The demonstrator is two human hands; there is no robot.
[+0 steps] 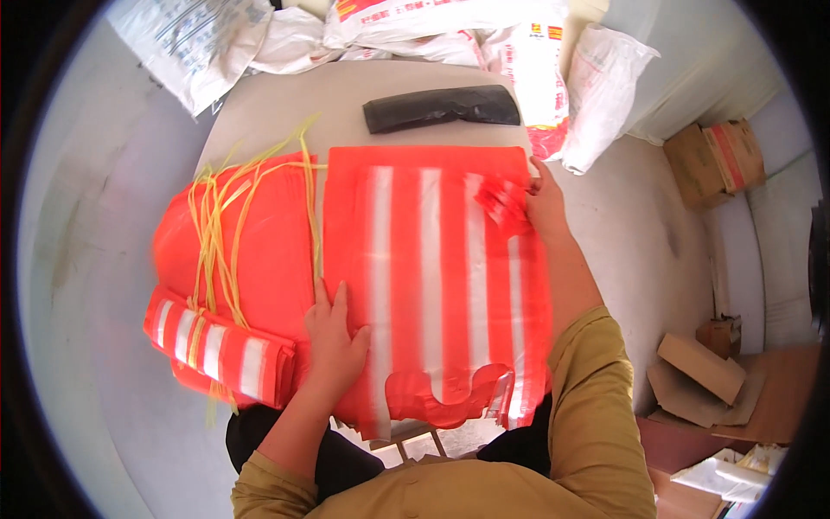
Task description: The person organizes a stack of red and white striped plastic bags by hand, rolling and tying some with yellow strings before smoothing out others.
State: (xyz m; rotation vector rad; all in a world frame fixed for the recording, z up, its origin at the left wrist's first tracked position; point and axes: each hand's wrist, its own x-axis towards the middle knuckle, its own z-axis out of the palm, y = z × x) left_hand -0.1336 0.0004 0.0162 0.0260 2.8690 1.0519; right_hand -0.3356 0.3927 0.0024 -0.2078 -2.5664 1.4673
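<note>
In front of me lies a stack of red plastic bags with white stripes (406,268), its cut-out handles at the near edge. My left hand (335,342) rests on the stack's left edge, fingers spread and nothing gripped. At the far right corner, my right hand (546,203) has its fingers curled around a crumpled bunch of red plastic (503,204); the fingertips are partly hidden. To the left is a pile of plain red bags (268,216). A folded striped bundle (216,346) lies on its near end, with yellow ties (235,246) strewn over both.
A rolled black plastic bag (441,110) lies at the table's (320,82) far side. Beyond it stand white printed sacks (536,78). On the right are cardboard boxes (718,164) by the wall and an open carton (700,372) nearer me.
</note>
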